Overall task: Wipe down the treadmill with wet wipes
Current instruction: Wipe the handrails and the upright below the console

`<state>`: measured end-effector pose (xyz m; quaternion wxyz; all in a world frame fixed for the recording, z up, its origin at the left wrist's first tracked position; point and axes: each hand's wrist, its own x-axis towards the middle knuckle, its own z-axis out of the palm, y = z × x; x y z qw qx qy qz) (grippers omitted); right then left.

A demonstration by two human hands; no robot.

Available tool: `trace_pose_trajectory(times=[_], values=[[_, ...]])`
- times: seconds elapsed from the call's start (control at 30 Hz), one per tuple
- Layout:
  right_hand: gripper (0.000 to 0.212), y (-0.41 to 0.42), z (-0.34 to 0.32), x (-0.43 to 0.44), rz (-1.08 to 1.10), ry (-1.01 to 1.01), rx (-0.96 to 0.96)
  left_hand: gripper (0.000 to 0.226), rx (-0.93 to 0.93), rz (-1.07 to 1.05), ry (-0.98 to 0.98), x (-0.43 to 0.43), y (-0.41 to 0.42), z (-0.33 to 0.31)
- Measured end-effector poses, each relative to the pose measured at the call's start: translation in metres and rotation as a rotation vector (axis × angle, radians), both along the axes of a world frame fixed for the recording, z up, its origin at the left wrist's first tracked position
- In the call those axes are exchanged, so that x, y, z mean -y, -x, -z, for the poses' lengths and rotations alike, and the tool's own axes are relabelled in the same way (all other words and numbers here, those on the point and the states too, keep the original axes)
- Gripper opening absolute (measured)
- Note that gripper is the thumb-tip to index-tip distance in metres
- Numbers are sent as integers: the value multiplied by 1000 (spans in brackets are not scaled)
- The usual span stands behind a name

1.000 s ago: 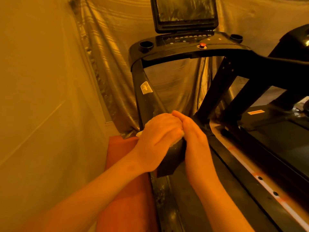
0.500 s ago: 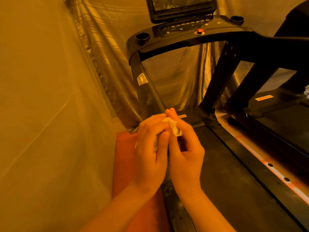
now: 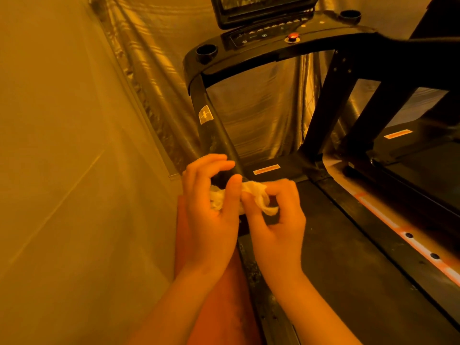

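Observation:
A crumpled white wet wipe (image 3: 251, 195) is stretched between both hands, just above the treadmill's left front corner. My left hand (image 3: 211, 215) holds its left part between thumb and curled fingers. My right hand (image 3: 276, 220) pinches its right part, and a loose end hangs below the fingers. The black treadmill has a left upright post (image 3: 211, 130) with a pale sticker, a console (image 3: 268, 38) with a red button, and a dark belt (image 3: 353, 270) running towards me.
A plain wall (image 3: 62, 145) closes in on the left and shiny plastic sheeting (image 3: 154, 70) hangs behind the console. A reddish mat (image 3: 224, 295) lies under the treadmill's left edge. A second treadmill (image 3: 423, 158) stands to the right.
My hands have come off the base of the left post and moved apart. The wipe, earlier covered under my palms, now shows pulled out between my fingers.

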<state>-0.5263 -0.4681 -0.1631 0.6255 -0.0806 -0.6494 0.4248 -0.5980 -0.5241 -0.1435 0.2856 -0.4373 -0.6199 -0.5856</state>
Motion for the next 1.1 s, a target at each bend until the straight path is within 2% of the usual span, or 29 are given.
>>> trace_pose_trajectory(times=[0.1,0.23,0.4,0.5,0.67,0.8,0.9,1.0,1.1], values=[[13,7,-2,0,-141,146,-11,28,169,121,-49,-7,-4,6],[15,3,-1,7,-319,286,-89,42,225,162,-63,-7,-9,14],[28,0,16,14,-380,384,-141,83,284,216,-81,-3,-7,35],[36,5,34,14,-366,430,-78,89,369,334,-81,-3,-8,48],[54,20,63,10,-472,597,35,114,471,330,-59,-6,-5,71],[45,27,74,10,-495,634,50,115,548,277,-24,-6,7,84],[46,28,83,14,-488,712,87,115,601,222,30,-6,13,95],[26,26,90,18,-470,738,107,115,611,139,102,-3,11,106],[17,21,88,18,-468,735,125,97,608,57,119,-1,12,113]])
